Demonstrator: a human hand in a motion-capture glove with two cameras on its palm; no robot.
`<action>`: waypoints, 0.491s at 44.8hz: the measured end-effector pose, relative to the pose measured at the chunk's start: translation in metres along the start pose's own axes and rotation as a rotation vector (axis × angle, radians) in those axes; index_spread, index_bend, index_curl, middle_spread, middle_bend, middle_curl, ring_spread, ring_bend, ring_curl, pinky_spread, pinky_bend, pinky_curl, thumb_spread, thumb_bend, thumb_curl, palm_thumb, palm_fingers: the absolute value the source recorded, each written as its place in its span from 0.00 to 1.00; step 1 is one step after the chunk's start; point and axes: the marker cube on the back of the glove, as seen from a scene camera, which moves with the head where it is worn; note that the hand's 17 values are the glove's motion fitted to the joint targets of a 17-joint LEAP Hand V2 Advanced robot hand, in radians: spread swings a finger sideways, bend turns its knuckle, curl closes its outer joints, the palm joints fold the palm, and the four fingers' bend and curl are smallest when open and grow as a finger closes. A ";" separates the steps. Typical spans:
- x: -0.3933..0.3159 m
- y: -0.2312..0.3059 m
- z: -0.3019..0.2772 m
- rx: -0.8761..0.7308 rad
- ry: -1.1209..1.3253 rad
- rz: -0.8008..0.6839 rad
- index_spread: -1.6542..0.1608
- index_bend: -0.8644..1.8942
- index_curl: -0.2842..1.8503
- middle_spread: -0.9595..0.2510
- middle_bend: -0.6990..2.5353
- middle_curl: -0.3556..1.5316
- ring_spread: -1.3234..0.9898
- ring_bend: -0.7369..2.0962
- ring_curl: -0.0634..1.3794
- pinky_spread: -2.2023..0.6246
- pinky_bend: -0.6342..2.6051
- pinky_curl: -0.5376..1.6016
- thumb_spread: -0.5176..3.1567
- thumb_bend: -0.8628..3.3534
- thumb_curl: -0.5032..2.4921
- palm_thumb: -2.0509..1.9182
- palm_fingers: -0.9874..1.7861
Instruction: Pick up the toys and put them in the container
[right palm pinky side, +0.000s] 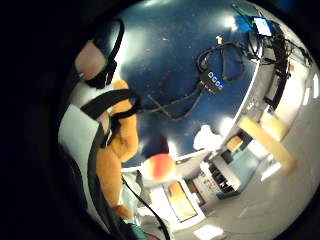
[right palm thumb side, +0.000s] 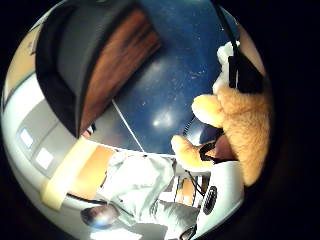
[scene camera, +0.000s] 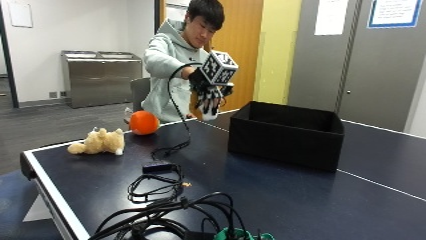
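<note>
On the dark blue table sits one black box, square with soft cloth sides. Near the far edge lies one fluffy tan plush toy, with one round orange ball close by. Up high, the gloved right hand grips one furry orange plush toy.

We see a black open-top container upright on the dark blue table, toward its far side. An orange ball sits near the table's far edge, well apart from the container. A tan plush toy lies beside the ball at the table corner. An orange plush fills the palm views.
</note>
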 end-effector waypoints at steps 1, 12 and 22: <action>-0.004 0.007 -0.006 0.024 0.007 -0.004 0.75 0.53 0.34 0.65 0.30 0.27 0.41 0.53 0.30 0.63 0.52 0.44 0.36 0.26 0.37 0.72 0.62; -0.076 0.095 -0.087 0.267 0.037 -0.152 0.74 0.52 0.38 0.62 0.30 0.29 0.39 0.53 0.31 0.63 0.52 0.45 0.33 0.26 0.39 0.72 0.61; -0.152 0.133 -0.144 0.421 0.034 -0.289 0.73 0.51 0.42 0.61 0.29 0.31 0.39 0.54 0.34 0.63 0.53 0.45 0.32 0.26 0.41 0.73 0.59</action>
